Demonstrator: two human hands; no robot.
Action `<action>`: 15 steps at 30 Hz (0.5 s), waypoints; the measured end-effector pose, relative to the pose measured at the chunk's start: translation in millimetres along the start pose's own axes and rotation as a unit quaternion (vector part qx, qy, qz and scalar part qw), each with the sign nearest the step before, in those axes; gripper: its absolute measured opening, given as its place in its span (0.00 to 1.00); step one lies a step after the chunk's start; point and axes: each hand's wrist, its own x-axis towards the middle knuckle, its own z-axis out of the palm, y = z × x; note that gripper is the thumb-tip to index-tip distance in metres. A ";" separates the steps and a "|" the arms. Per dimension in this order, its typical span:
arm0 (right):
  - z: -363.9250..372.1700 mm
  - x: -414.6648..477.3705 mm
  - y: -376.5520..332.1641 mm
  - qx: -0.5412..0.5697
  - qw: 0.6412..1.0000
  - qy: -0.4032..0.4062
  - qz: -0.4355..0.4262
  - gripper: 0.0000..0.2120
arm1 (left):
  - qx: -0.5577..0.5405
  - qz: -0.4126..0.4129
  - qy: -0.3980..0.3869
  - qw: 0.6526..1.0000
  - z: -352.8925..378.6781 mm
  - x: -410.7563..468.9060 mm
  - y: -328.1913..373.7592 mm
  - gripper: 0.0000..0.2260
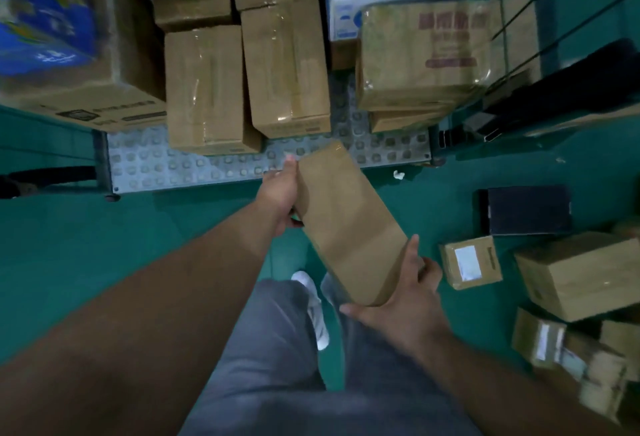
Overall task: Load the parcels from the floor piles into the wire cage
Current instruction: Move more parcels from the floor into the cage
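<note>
Mid-carry: left hand (280, 193) and right hand (405, 300) clasp the brown parcel (349, 224) by its ends (fingers curled round), next setting it on the cage floor (145, 165).

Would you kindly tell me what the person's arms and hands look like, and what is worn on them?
The left arm and right arm are bare, no sleeves in view. The left hand and right hand wear no gloves; no watch, band or ring shows.
</note>
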 end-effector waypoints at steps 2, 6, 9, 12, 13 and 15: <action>2.3 28.3 -0.2 -0.003 1.000 0.005 0.028 0.76 | 0.021 -0.007 -0.011 1.000 17.1 26.5 8.9 0.31; 9.8 81.1 -0.4 -0.001 0.998 0.017 0.068 0.72 | 0.211 0.004 0.008 0.978 33.5 85.8 26.8 0.30; 20.0 117.3 -1.7 0.013 0.997 0.038 0.073 0.70 | 0.520 0.184 0.095 0.829 26.9 133.9 51.3 0.22; 34.6 144.0 -11.0 0.011 0.995 0.052 0.084 0.69 | 0.719 0.382 0.061 0.578 24.8 171.6 87.5 0.29; 41.9 154.6 -15.6 0.017 0.994 0.056 0.097 0.69 | 0.761 0.403 0.022 0.508 30.3 188.3 101.2 0.34; 52.6 171.7 -24.4 0.025 0.990 0.075 0.115 0.68 | 0.825 0.416 -0.018 0.383 48.0 219.2 121.3 0.43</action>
